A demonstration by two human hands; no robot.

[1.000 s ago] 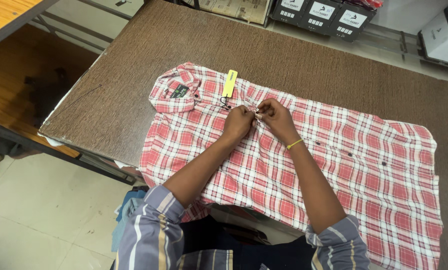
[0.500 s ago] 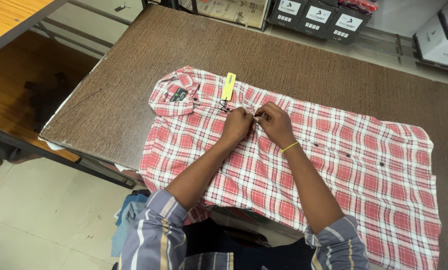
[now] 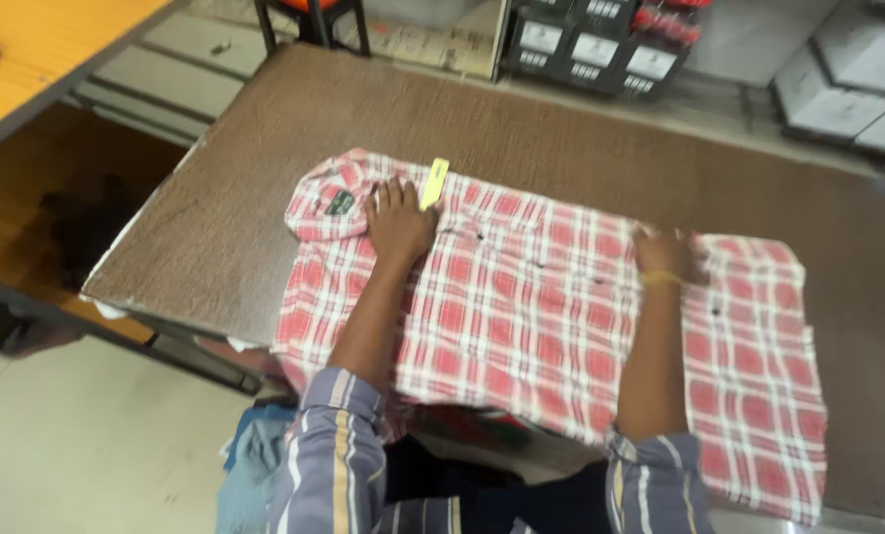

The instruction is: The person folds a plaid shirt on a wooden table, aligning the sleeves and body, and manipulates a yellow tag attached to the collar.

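While our hands lie flat and spread on the red plaid shirt (image 3: 522, 307), left hand (image 3: 398, 220) by the collar and yellow tag (image 3: 434, 184), right hand (image 3: 666, 255) mid-placket, we seem to be smoothing it along the surface's (image 3: 561, 138) near edge; next comes careful folding, with stacked boxes (image 3: 601, 44) beyond.

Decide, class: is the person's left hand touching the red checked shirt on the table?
Touching. The head view shows the left hand lying flat, palm down, on the red checked shirt just below its collar, with no gap visible.
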